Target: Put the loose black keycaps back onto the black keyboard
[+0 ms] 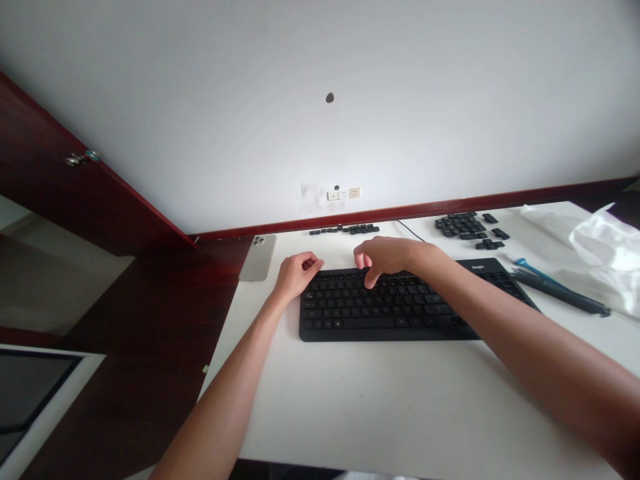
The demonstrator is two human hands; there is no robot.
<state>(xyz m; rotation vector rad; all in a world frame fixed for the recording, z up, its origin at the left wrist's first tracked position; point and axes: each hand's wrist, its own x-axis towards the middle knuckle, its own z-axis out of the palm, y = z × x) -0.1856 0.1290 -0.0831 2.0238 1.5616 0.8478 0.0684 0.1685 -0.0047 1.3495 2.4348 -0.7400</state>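
Across the middle of the white table (350,407) lies the black keyboard (373,323), flat, probably light and stiff; I'd lift it by the plain rim at its left and right ends. The right hand (387,257) is over its far keys, thumb and fingers apart. By its far left corner, the left hand (296,275) has its fingers curled in; whether they pinch anything, I can't tell. Farther off, the row of keycaps (364,229) looks light, smooth and easily scattered, best pinched by the sides.
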